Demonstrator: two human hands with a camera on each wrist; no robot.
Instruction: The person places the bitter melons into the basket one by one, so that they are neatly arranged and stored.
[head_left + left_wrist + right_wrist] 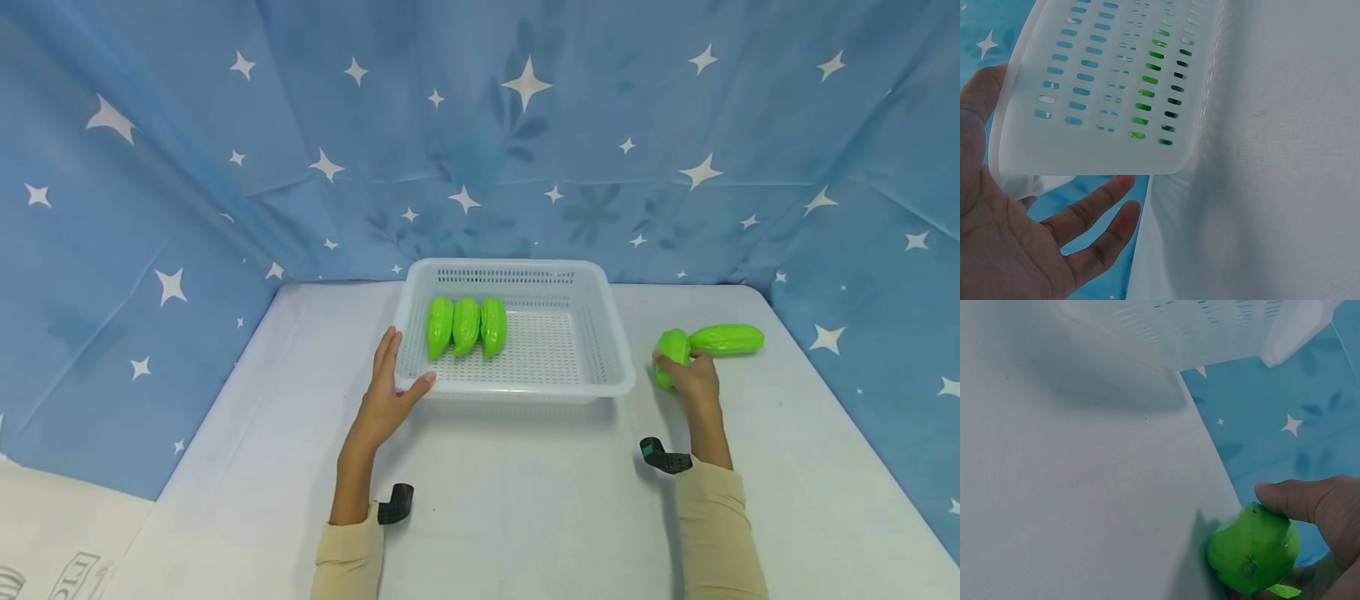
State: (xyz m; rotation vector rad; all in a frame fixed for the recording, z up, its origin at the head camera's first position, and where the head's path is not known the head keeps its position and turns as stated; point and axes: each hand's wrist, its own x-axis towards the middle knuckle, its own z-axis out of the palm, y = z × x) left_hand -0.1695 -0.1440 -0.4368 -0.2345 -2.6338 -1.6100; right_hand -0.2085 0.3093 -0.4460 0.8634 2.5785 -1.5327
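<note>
A white plastic basket [517, 388] with slotted walls stands at the back of the table. Inside its left part, three bright green, ridged toy bitter gourds [467, 325] lie side by side. At the basket's near left corner is my left hand [386, 404], its fingers spread and fairly straight along the outside, the thumb at the rim. My right hand [696, 379] grips another green bitter gourd [672, 357] right of the basket, thumb on one side and fingers on the other. Its blunt end [1252, 550] faces the right wrist camera. One more bitter gourd [727, 339] lies just beyond that hand.
A white cloth covers the table [517, 492]. Blue curtains with white stars [480, 142] close off the back and both sides. Each wrist carries a small black camera [663, 457]. Printed pale material [67, 533] shows at the lower left.
</note>
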